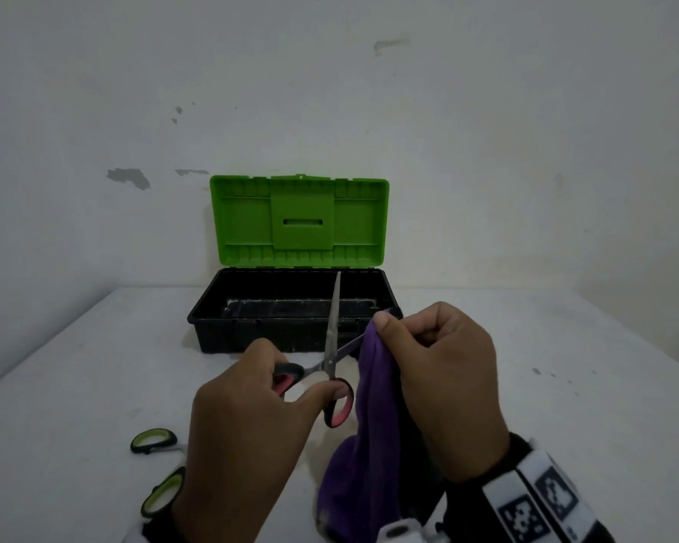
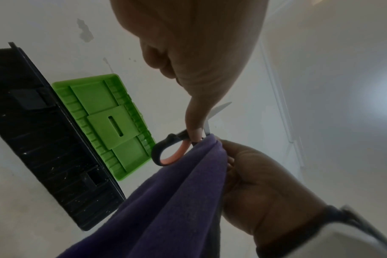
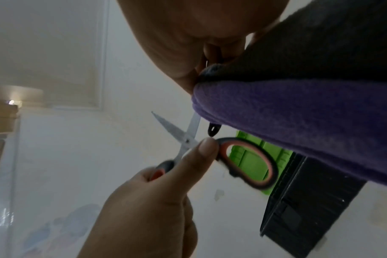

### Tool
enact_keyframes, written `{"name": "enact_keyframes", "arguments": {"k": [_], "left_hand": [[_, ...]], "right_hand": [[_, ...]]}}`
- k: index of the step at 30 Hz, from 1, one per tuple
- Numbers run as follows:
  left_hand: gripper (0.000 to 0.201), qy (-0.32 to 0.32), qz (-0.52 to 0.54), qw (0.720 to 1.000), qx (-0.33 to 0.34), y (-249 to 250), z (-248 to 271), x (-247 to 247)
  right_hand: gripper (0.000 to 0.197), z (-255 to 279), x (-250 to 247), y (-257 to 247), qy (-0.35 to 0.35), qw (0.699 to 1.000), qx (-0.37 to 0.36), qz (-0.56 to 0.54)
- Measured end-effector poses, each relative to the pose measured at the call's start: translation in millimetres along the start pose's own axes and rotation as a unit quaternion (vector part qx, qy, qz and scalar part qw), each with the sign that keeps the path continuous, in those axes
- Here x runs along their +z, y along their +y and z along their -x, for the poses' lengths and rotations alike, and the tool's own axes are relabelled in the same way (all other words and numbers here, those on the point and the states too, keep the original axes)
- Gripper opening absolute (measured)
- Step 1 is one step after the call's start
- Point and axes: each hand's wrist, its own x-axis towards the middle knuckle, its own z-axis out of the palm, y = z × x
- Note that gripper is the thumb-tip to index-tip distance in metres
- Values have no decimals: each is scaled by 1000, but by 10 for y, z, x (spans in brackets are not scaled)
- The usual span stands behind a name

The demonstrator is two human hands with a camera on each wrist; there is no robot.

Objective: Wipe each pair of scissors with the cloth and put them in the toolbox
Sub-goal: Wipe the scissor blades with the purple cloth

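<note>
Fingers [image 1: 322,391] of the left hand [image 1: 247,436] grip the pink-handled scissors [image 1: 332,346] by the handles, blades spread, in front of the open toolbox [image 1: 296,307]. The right hand [image 1: 443,389] pinches the purple cloth [image 1: 373,425] around one blade. A green-handled pair of scissors [image 1: 155,470] lies on the tabletop [image 1: 75,386] at lower left.

From the left wrist, a left fingertip presses a handle loop while the right hand bunches the cloth at the blades.

From the right wrist, the left thumb and fingers clasp both handles; the cloth covers one blade, with the toolbox's green lid [image 3: 252,164] behind.
</note>
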Motion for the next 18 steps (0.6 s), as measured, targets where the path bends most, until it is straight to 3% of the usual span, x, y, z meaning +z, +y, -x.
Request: {"name": "enact_keyframes", "arguments": {"k": [3, 7, 12, 16, 18], "left_hand": [[51, 0, 5, 1000, 1, 16, 0, -20], [52, 2, 11, 1000, -6, 14, 16, -27], [51, -17, 26, 999, -10, 54, 8, -62], [51, -33, 13, 999, -15, 80, 9, -89], [52, -25, 13, 998, -48, 54, 12, -78]], "right_hand": [[25, 70, 16, -59, -25, 1000, -3, -5], [25, -68, -39, -4, 20, 1000, 1, 4], [25, 90, -19, -92, -25, 1000, -6, -9], [26, -90, -97, -4, 5, 1000, 0, 4], [27, -199, -140, 38, 21, 1000, -2, 7]]}}
